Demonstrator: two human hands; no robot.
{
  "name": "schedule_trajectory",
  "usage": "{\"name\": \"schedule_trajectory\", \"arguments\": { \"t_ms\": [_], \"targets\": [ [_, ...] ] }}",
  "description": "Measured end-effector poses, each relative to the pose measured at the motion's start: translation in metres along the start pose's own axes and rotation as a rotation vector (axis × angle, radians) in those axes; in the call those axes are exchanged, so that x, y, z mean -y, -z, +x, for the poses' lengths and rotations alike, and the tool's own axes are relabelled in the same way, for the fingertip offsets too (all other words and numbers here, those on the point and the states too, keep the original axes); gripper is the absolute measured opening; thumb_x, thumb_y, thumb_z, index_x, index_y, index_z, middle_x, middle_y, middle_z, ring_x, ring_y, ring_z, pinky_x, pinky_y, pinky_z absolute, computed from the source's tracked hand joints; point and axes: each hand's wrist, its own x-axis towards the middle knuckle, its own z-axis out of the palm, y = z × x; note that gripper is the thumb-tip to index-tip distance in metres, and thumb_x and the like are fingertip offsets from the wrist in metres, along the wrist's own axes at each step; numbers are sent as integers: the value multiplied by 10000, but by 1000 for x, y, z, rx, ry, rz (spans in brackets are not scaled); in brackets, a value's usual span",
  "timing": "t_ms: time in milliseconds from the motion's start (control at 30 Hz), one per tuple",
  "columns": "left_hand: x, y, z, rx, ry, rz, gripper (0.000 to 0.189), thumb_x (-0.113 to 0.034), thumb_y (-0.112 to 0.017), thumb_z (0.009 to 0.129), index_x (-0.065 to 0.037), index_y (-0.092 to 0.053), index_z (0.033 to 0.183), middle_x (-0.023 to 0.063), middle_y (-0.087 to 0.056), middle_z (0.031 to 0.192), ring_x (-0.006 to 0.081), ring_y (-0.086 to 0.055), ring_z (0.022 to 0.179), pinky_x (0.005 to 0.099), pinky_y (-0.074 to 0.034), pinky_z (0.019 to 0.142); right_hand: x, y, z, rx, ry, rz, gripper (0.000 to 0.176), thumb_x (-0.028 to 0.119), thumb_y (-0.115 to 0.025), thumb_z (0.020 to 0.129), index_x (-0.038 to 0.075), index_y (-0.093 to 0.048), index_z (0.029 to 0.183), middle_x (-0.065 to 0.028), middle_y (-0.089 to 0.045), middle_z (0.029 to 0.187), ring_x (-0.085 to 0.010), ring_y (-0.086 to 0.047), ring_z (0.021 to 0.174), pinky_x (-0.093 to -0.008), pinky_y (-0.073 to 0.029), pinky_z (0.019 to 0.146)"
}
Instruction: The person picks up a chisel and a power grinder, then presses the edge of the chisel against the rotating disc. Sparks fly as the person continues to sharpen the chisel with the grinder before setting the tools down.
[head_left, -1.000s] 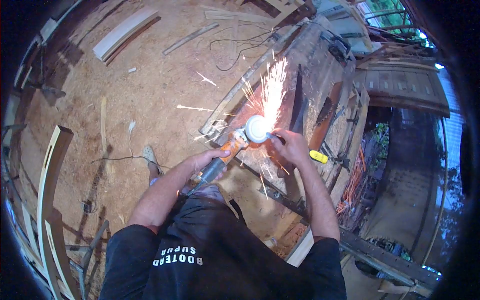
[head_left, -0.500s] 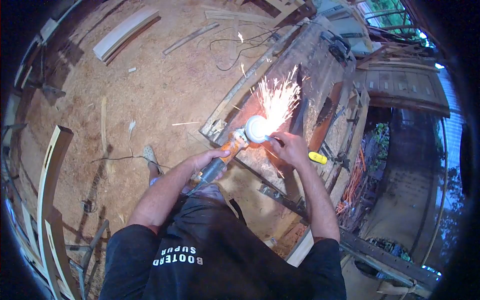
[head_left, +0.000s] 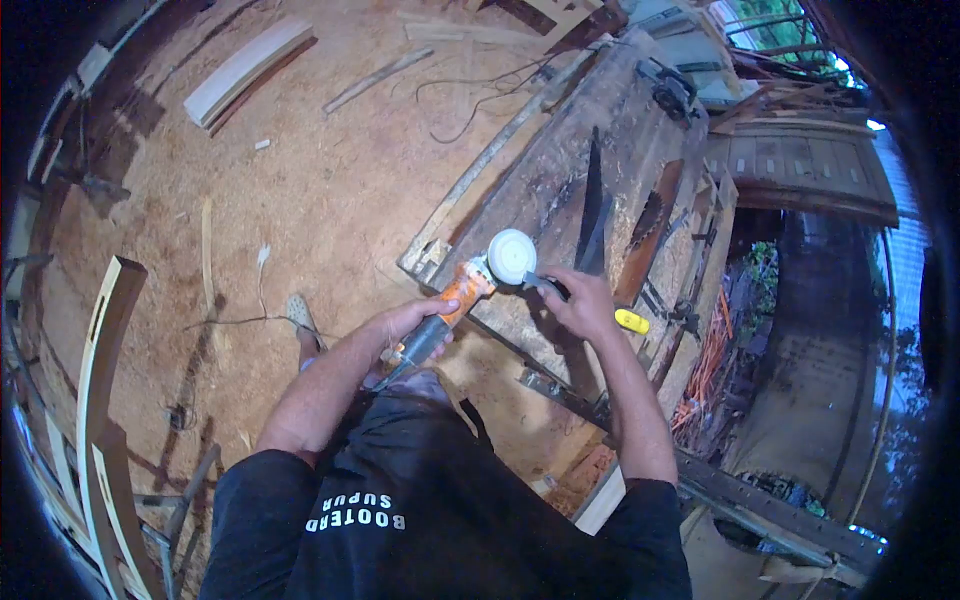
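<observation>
The sparks have gone since half a second ago. The left hand [head_left: 415, 322] is clamped on the orange-and-grey angle grinder [head_left: 468, 287] over the worn wooden table [head_left: 560, 170]. The right hand [head_left: 588, 300] is closed on a small metal blade [head_left: 543, 284], which sits at the grinder's white disc [head_left: 512, 257].

Left hand [head_left: 412, 322] grips angle grinder [head_left: 470, 285]; right hand [head_left: 583, 300] pins blade [head_left: 592, 215] on workbench [head_left: 560, 160].
</observation>
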Motion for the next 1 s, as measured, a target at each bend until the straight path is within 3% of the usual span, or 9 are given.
{"name": "schedule_trajectory", "arguments": {
  "t_ms": [67,167,200,300,400,533,933,1000],
  "targets": [
    [0,-1,1,-29,10,13,644,-597,-722,880,-31,-591,1159,126,-708,916,248,-713,706,382,-622,626,9,10,-5,-20,-25,160,261,262,-717,920,125,-732,1142,-108,-770,1002,-268,-750,818,-376,-586,743],
    [0,-1,1,-43,12,14,659,-602,-718,880,-32,-585,1183,129,-707,915,251,-714,705,378,-622,617,25,17,-20,-1,-134,713,275,261,-704,963,83,-691,1173,-90,-747,902,-177,-695,688,-339,-557,658],
    [1,0,0,-43,0,17,659,-603,-716,880,-25,-592,1171,131,-707,908,252,-715,703,378,-622,615,29,23,-26,136,-267,996,298,254,-679,997,75,-629,1231,-74,-703,832,-102,-590,601,-303,-503,572],
    [0,-2,0,-28,-28,34,657,-606,-709,884,-2,-617,1125,134,-708,888,253,-717,698,380,-623,611,47,21,-38,154,-254,1596,354,296,-606,1003,79,-518,1270,-167,-684,821,-152,-539,531,-274,-403,466],
    [0,-4,-2,-29,-25,25,652,-615,-692,891,25,-657,1015,141,-712,857,259,-720,690,384,-622,624,57,12,-42,123,-252,1705,408,335,-594,992,98,-482,1305,-229,-663,805,-198,-511,481,-317,-384,437],
    [2,2,4,24,-16,6,634,-610,-718,877,-21,-618,1089,123,-692,880,250,-696,693,390,-604,627,59,15,-43,265,-165,1829,369,321,-567,1014,122,-477,1311,-246,-667,843,-201,-496,458,-321,-397,431],
    [2,-1,2,-2,-43,43,647,-600,-702,893,-24,-592,1166,126,-699,913,248,-706,705,381,-608,613,53,7,-47,272,-172,1943,323,277,-523,1047,129,-464,1328,-241,-686,902,-231,-541,486,-341,-432,440],
    [0,-7,-5,-21,-45,42,641,-594,-698,898,-46,-571,1205,121,-696,915,247,-708,711,378,-611,615,53,7,-48,198,-223,1825,319,254,-538,1039,117,-483,1322,-219,-688,888,-229,-565,521,-337,-452,465]
  ]
}}
